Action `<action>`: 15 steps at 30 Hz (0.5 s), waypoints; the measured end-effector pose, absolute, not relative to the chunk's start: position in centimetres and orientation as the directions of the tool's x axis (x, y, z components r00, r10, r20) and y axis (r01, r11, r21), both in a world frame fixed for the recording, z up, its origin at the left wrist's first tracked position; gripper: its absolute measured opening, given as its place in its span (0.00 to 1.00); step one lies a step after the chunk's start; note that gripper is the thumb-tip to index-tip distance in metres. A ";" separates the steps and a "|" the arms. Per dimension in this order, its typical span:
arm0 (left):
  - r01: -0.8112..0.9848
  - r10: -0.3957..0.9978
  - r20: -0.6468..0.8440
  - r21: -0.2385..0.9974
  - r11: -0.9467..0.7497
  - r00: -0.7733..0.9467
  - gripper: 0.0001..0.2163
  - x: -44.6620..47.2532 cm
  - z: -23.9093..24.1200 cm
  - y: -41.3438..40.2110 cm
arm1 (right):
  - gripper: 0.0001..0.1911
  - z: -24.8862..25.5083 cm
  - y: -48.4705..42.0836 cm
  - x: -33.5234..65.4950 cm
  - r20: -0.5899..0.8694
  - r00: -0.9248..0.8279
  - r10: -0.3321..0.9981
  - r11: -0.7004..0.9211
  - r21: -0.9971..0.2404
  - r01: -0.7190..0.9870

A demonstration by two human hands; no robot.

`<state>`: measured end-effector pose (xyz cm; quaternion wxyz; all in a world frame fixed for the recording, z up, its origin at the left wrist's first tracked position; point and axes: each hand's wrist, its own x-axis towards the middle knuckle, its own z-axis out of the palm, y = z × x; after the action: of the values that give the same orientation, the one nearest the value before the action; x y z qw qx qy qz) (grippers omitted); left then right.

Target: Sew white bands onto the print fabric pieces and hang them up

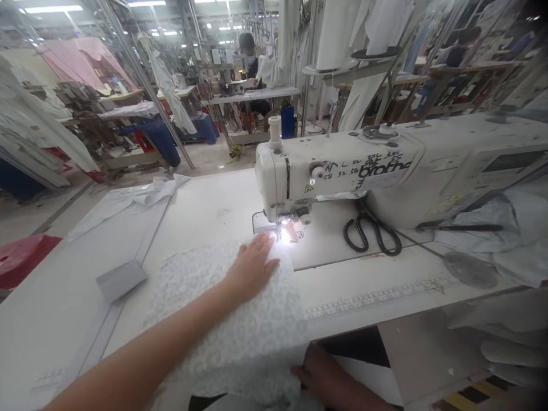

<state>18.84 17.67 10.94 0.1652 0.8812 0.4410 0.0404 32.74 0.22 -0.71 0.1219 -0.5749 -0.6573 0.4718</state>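
Observation:
A pale fabric piece with a grey spotted print (222,337) lies over the white table and hangs past its front edge. My left hand (254,265) rests flat on it, fingers stretched toward the lit needle area (280,231) of a white sewing machine (342,171). At the table's front edge, my right hand (323,371) is closed on the fabric's lower right edge, thumb on top; its other fingers are mostly hidden. The fabric's far right corner reaches close to the presser foot, where the glare hides detail.
Black-handled scissors (372,234) lie under the machine arm. A printed ruler strip (372,299) runs along the front edge. A folded grey card (122,281) and white cloth (149,191) are on the left; more cloth (505,228) is at right. Another person (248,57) sits at a machine behind.

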 end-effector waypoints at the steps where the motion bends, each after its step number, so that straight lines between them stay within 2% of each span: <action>1: 0.760 0.787 -0.064 0.321 -0.566 0.613 0.22 19.0 11.0 18.4 | 0.17 -0.3 0.3 33.5 -0.378 -0.277 0.883 -0.100 -0.730 0.676; 3: 0.729 0.768 -0.026 0.336 -0.596 0.640 0.22 18.9 11.2 19.2 | 0.18 0.4 -0.2 35.3 -0.373 -0.170 0.912 -0.115 -0.632 0.766; 6: 0.652 0.748 0.079 0.435 -0.621 0.659 0.20 17.5 11.8 17.8 | 0.21 0.7 -2.1 37.7 -0.442 0.006 0.897 -0.220 -0.434 0.874; 8: 0.582 0.722 0.086 0.530 -0.617 0.687 0.16 16.2 12.4 15.0 | 0.16 0.9 -3.4 38.7 -0.529 0.038 0.848 -0.268 -0.367 0.891; 10: 0.513 0.647 -0.042 0.649 -0.562 0.761 0.15 15.1 12.8 11.3 | 0.07 1.6 -4.1 39.1 -0.583 -0.018 0.812 -0.286 -0.425 0.859; 12: 0.482 0.515 -0.250 0.787 -0.385 0.820 0.14 14.5 12.8 7.1 | 0.06 3.3 -4.2 38.8 -0.563 -0.104 0.820 -0.257 -0.525 0.811; 13: 0.461 0.438 -0.323 0.849 -0.258 0.839 0.14 14.6 12.7 5.2 | 0.08 4.6 -4.0 38.4 -0.512 -0.146 0.846 -0.233 -0.603 0.763; 15: 0.349 0.327 -0.347 0.936 0.056 0.879 0.20 15.2 12.3 2.2 | 0.12 7.6 -3.7 37.1 -0.342 -0.207 0.917 -0.152 -0.777 0.610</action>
<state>15.21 2.19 12.29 0.6839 0.6869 0.2459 -0.0079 37.11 -3.75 7.65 0.1679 -0.6068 -0.6291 0.4559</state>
